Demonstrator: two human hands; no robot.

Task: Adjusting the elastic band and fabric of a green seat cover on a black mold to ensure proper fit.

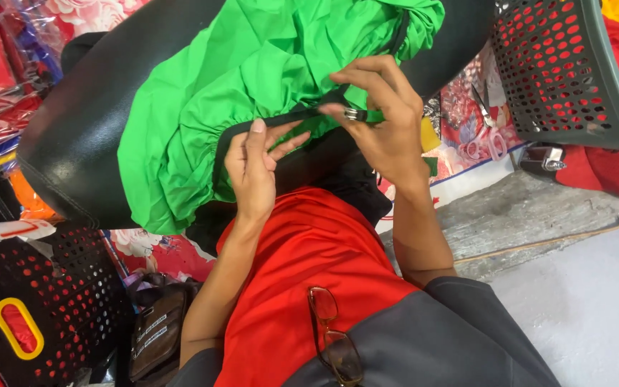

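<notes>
my left hand [252,168] pinches the dark strap [288,118] edging the green fabric [231,86] at mid-frame; my right hand [385,118] grips the strap's small metal piece [353,114]. the cloth drapes over a black rounded surface [80,129] in the upper left. a grey perforated basket [567,72] sits upper right, bare grey floor [582,287] lower right. the metal piece is too small to identify, and the fabric's top is cut off.

Bright, even daylight fills the view, with soft shadow only beneath the fingers [367,82] of the right hand. Colours are strongly saturated, the focus is sharp around the fingers, and the frame corners show slight bending and softness
</notes>
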